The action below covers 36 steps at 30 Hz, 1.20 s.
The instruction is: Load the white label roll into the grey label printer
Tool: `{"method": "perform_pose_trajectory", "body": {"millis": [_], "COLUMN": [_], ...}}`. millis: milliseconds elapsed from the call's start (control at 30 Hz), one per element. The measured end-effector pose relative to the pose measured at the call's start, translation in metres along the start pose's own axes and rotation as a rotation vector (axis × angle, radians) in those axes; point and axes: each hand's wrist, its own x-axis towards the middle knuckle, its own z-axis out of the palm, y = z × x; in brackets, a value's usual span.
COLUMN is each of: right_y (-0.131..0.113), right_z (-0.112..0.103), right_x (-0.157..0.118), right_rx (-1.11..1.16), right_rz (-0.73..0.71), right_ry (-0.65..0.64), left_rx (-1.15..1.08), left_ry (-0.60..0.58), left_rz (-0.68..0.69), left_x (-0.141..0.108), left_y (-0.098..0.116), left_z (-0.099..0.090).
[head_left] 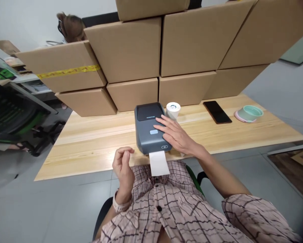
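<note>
A dark grey label printer (147, 135) stands near the front edge of the table, with a blank white label (159, 163) hanging from its front slot. My right hand (175, 135) lies on the right side of the printer's top, fingers stretched out and holding nothing. Left of the label, my left hand (123, 165) hovers by the table's edge. Its fingers are loosely curled, the thumb sits a little apart from them, and nothing shows in its grasp. Just behind my right hand a roll of white labels (173, 109) stands on end beside the printer.
Stacked cardboard boxes (133, 50) form a wall along the back of the wooden table (90, 141). To the right lie a black phone (217, 112) and a mint-green cup (250, 113) on a pink base. Behind the boxes, a person's head (72, 28) shows.
</note>
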Motion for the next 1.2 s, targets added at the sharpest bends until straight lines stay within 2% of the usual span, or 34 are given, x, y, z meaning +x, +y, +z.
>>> {"method": "perform_pose_trajectory", "body": {"millis": [67, 133, 267, 333, 433, 533, 633, 733, 867, 1033, 1200], "right_y": [-0.001, -0.003, -0.005, -0.004, -0.004, -0.007, -0.011, -0.013, -0.017, -0.016, -0.006], "right_z": [0.007, 0.010, 0.011, 0.011, 0.012, 0.011, 0.005, 0.001, -0.003, -0.011, -0.022], "right_x": [-0.007, -0.011, -0.013, -0.013, -0.014, -0.012, -0.011, -0.009, -0.002, 0.009, -0.001], "right_rx": [-0.051, -0.081, -0.100, -0.107, -0.130, -0.177, -0.239, -0.278, -0.340, -0.351, -0.099], "right_rz": [0.006, 0.010, 0.006, 0.014, 0.031, 0.047, 0.050, 0.013, -0.064, -0.160, -0.027], "right_ry": [0.006, 0.025, 0.024, 0.011, 0.002, -0.006, -0.035, -0.051, -0.045, -0.118, -0.018], "left_rx": [0.021, 0.033, -0.062, -0.116, -0.149, -0.159, -0.150, -0.119, -0.111, -0.156, -0.125], "left_ry": [-0.040, -0.146, -0.330, -0.349, -0.334, -0.345, -0.364, -0.359, -0.229, -0.206, -0.208], "left_rz": [-0.016, -0.073, -0.286, -0.333, -0.328, -0.280, -0.245, -0.319, -0.324, -0.397, -0.389], "left_x": [0.012, 0.025, 0.042, 0.044, 0.042, 0.039, 0.026, 0.002, -0.019, -0.010, 0.000], "left_y": [-0.002, -0.004, -0.009, -0.012, -0.014, -0.017, -0.025, -0.036, -0.042, -0.039, -0.039], "left_z": [0.009, 0.021, 0.043, 0.049, 0.052, 0.048, 0.034, 0.015, 0.000, 0.004, 0.005]}}
